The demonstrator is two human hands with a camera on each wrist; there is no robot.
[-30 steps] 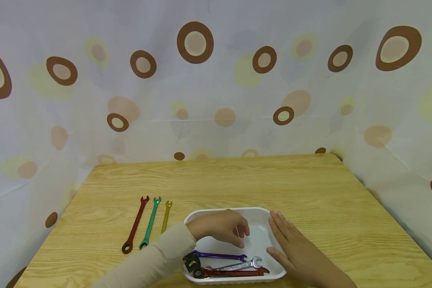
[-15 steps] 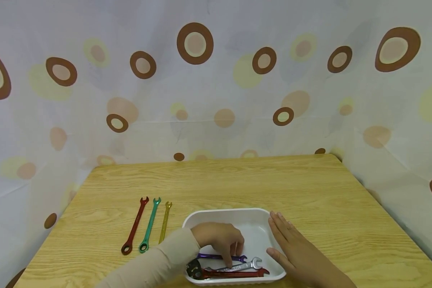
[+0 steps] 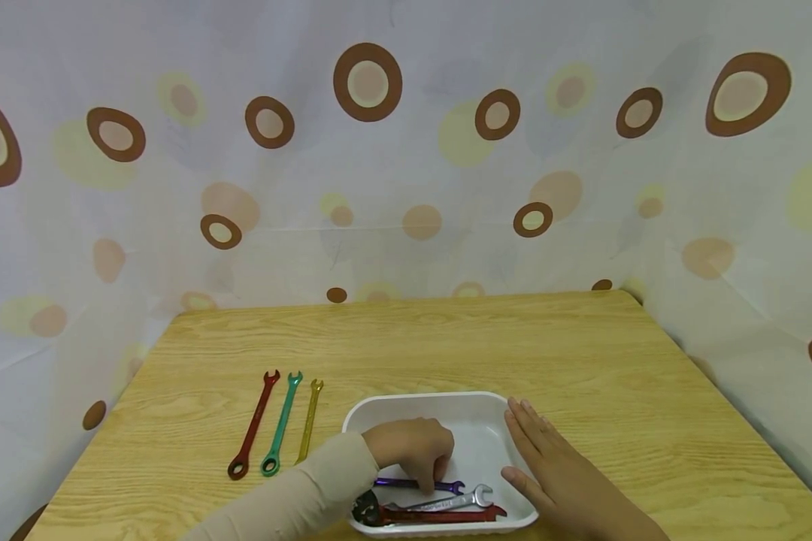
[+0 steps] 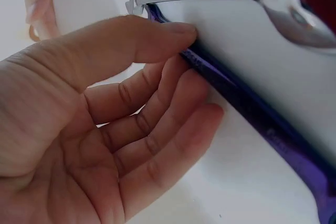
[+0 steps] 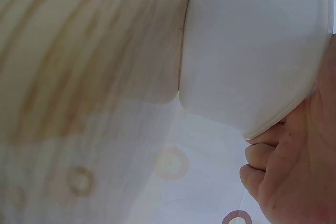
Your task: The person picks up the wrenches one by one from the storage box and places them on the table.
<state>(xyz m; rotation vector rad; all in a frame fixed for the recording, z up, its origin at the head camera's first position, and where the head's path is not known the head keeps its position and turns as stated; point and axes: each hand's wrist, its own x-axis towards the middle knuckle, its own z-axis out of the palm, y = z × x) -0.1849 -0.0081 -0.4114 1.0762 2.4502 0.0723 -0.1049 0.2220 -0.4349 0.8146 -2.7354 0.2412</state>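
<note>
Inside the white tray (image 3: 477, 428), my left hand (image 3: 413, 448) pinches the purple wrench (image 3: 392, 482) near its middle. In the left wrist view the thumb and fingertips of that hand (image 4: 142, 93) meet on the wrench's shaft (image 4: 241, 90). Beside the purple wrench lie a silver wrench (image 3: 477, 496) and a red wrench (image 3: 446, 515), both in the tray. My right hand (image 3: 558, 477) rests on the tray's right rim with straight fingers. Seen from the right wrist, this hand (image 5: 299, 156) lies against the tray's outer wall (image 5: 257, 40).
Left of the tray, a dark red wrench (image 3: 255, 424), a green wrench (image 3: 283, 424) and a yellow wrench (image 3: 308, 421) lie side by side on the wooden table (image 3: 446, 338). A patterned cloth (image 3: 406, 173) surrounds the table at the back and sides.
My left hand has come down from above the tray onto the purple wrench and now pinches it. The right hand stays on the rim.
</note>
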